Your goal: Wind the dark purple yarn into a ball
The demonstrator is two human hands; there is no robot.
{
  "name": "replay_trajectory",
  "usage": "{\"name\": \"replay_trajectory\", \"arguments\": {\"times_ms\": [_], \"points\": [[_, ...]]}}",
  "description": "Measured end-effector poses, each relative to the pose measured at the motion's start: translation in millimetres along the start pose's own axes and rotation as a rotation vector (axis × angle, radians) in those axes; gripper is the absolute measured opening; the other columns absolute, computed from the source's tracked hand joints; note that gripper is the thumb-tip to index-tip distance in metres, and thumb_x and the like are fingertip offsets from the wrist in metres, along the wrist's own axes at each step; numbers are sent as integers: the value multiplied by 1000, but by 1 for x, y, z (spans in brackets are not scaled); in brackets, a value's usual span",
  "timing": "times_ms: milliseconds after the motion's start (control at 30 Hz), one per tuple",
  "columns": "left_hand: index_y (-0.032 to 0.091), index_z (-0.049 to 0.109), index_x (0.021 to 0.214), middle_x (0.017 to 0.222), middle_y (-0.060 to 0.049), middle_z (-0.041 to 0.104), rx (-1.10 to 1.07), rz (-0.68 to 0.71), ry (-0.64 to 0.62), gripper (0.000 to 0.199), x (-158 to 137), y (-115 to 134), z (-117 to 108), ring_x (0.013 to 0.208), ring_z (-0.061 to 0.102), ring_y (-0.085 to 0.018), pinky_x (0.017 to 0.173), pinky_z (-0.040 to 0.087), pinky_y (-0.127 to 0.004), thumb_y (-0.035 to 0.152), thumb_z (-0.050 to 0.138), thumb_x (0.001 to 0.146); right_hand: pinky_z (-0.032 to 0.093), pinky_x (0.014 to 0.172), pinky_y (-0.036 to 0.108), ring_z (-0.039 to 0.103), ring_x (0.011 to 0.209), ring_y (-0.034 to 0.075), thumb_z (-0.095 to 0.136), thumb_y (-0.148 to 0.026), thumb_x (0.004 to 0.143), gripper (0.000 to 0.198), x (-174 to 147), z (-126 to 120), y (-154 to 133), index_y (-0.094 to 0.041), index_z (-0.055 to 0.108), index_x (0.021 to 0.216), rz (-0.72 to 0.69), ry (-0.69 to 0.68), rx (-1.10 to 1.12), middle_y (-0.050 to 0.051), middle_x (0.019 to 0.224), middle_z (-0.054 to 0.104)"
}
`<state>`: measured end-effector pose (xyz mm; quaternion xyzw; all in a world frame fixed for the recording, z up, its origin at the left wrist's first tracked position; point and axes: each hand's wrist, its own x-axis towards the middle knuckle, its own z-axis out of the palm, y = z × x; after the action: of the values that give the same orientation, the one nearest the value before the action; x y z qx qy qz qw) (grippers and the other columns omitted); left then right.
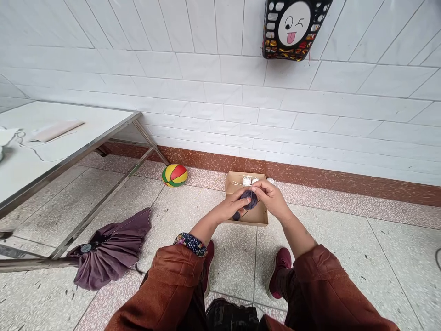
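My left hand [231, 205] is closed round a dark purple-grey ball of yarn [249, 200]. At the ball's upper edge, my right hand [271, 197] pinches thumb and finger together on what looks like its yarn strand. Both hands are over a shallow cardboard box [248, 224] on the floor. Inside the box, at its back, lie white yarn balls [246, 180] with a loose strand. A second dark yarn piece [236, 215] shows just below my left fingers.
A white-topped table [86, 115] with metal legs stands at the left. A purple umbrella [113, 250] lies by its legs, and a multicoloured ball [175, 175] rests near the wall. Another white ball [270, 180] shows behind the box. A black basket [270, 27] hangs on the tiled wall.
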<state>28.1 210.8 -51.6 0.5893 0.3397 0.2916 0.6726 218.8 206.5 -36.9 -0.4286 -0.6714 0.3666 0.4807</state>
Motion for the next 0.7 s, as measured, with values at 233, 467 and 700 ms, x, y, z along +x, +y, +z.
{"name": "replay_trajectory", "arguments": {"times_ms": [233, 467, 700], "points": [[32, 33, 158, 108, -7, 66, -395, -6, -60, 73, -1, -1, 7, 80, 64, -17, 67, 42, -28, 36, 54, 88, 40, 60, 28, 48, 62, 16, 62, -46, 89, 27, 3, 2, 20, -22, 62, 75, 101, 114, -55, -1, 69, 56], [18, 67, 121, 127, -11, 64, -629, 93, 87, 47, -2, 16, 6, 103, 61, -21, 77, 48, -28, 32, 74, 77, 42, 63, 28, 52, 64, 17, 49, -38, 95, 25, 0, 9, 23, -23, 59, 79, 124, 45, -230, 0, 69, 58], [20, 64, 110, 115, -6, 67, -609, 148, 282, 44, 1, 19, -8, 102, 63, -18, 90, 50, -33, 23, 83, 70, 42, 66, 29, 53, 69, 18, 49, -34, 96, 21, -3, 11, 15, -22, 60, 82, 80, -32, -299, 0, 70, 58]]}}
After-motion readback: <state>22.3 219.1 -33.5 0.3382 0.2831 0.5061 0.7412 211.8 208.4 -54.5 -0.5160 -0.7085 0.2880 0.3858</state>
